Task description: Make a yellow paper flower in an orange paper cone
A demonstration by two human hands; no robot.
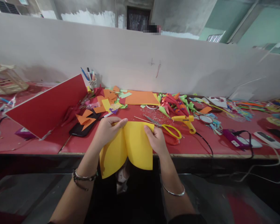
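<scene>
A yellow sheet of paper bends into a fold over the front edge of the red table. My left hand pinches its top left part, fingers closed on the paper. My right hand grips the top right edge, thumb on the sheet. Yellow-handled scissors lie just right of my right hand. A yellow glue gun rests beyond them.
A big red board leans at the left. A black phone lies under orange scraps. An orange sheet, paper cones, a pen cup, cables and gadgets crowd the table. A white partition stands behind.
</scene>
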